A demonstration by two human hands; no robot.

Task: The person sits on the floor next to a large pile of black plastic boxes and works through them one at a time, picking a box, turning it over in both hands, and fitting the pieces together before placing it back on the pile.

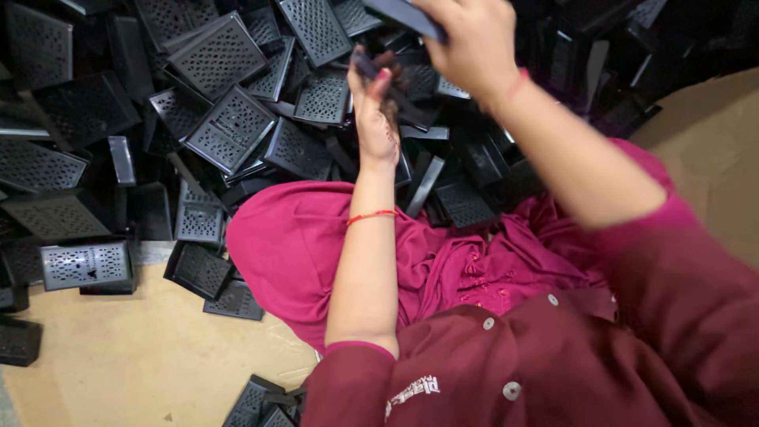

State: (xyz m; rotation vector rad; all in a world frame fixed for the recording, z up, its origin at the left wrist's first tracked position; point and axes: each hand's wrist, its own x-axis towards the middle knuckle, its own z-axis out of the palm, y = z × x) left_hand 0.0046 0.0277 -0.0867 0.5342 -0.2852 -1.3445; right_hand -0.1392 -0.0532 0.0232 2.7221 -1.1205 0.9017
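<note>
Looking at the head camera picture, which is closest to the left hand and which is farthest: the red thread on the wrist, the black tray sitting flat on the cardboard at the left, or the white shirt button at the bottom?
From the left hand:
1. Red thread, on that same wrist, just below the hand.
2. Black tray, lying flat on the cardboard, far off to the left.
3. White shirt button, at the bottom of the picture, right of the hand, on the dark red shirt.

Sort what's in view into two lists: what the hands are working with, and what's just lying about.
In hand:
- left hand, touching a narrow black strip
- right hand, holding a black panel at the top edge

Lying about:
- heap of perforated black trays
- single tray on the cardboard floor
- magenta cloth over the lap
</note>
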